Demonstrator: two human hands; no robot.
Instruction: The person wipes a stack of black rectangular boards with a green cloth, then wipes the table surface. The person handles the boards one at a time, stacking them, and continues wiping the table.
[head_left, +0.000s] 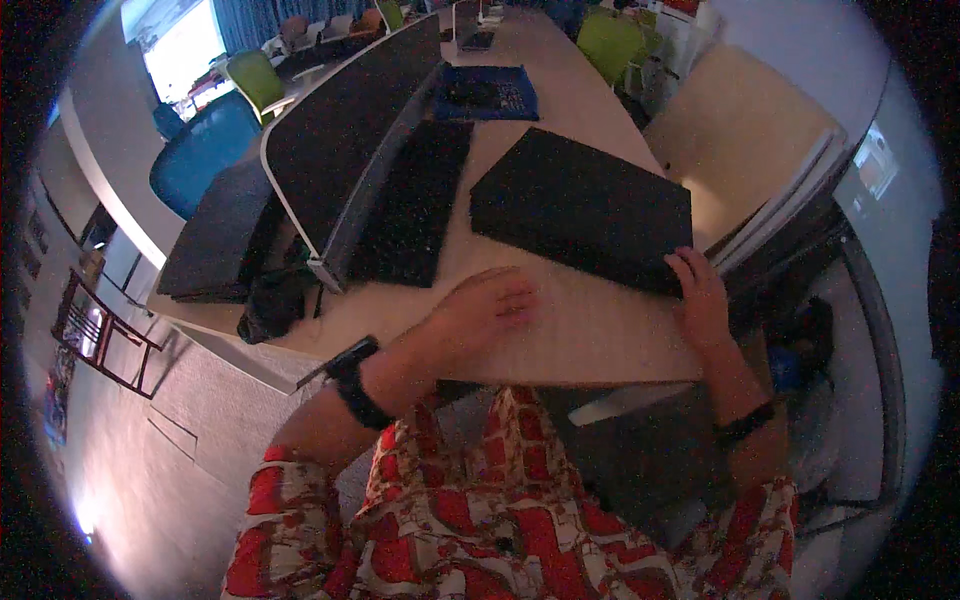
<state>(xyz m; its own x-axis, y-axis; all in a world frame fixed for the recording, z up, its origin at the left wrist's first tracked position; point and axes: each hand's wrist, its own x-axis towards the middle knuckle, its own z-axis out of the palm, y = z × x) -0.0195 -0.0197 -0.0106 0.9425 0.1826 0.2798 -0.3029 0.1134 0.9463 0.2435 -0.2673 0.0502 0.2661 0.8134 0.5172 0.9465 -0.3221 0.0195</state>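
Observation:
A stack of dark flat panels lies at an angle on the wooden desk. My right hand touches the stack's near right corner with its fingertips. My left hand, slightly blurred, is over the desk in front of the stack, with nothing in it. To the left of the stack, more dark panels or sheets lie along the desk divider. What the dark pieces are made of cannot be told in this dim light.
Beyond stands a blue plastic basket. Left of the divider are another dark stack and a crumpled black item. A tan board leans at the desk's right side. Blue and green chairs stand farther off.

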